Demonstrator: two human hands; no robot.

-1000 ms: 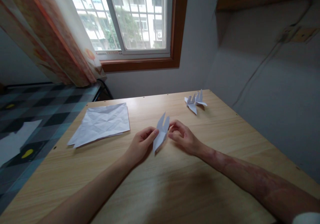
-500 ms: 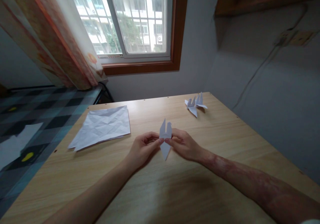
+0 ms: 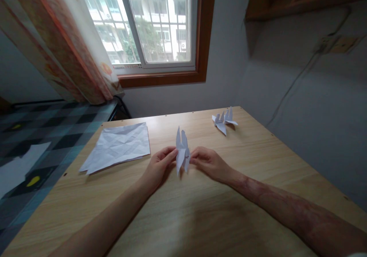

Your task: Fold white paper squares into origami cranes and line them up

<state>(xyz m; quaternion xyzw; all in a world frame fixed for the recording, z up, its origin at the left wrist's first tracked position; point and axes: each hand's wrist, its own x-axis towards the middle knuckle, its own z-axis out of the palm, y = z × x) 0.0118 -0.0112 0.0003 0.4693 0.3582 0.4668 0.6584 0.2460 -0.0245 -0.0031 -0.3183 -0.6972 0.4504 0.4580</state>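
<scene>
A folded white paper crane [image 3: 181, 154] is held up over the middle of the wooden table, its two narrow points upward and its wings hanging down. The thumb and fingers of my left hand [image 3: 161, 164] pinch it at its left side. On the other side my right hand [image 3: 210, 162] is closed, with its bent fingertips against the crane's right edge. Part of the right fingers is hidden behind the thumb. Farther back, two finished-looking paper cranes, one left [image 3: 219, 124] and one right [image 3: 230, 118], stand close together.
Creased white paper sheets [image 3: 123, 142] lie stacked at the table's left. The wooden table [image 3: 183, 219] meets the wall near a window [image 3: 163, 24]. Left of it is a checked surface [image 3: 71, 115] with more white paper [image 3: 23, 165]. A wooden shelf [image 3: 309, 5] juts out at upper right.
The paper crane has moved slightly left and up and turned, so both wings now hang down. My left hand has shifted left with it; the right fingertips have moved from its front to its right edge.
</scene>
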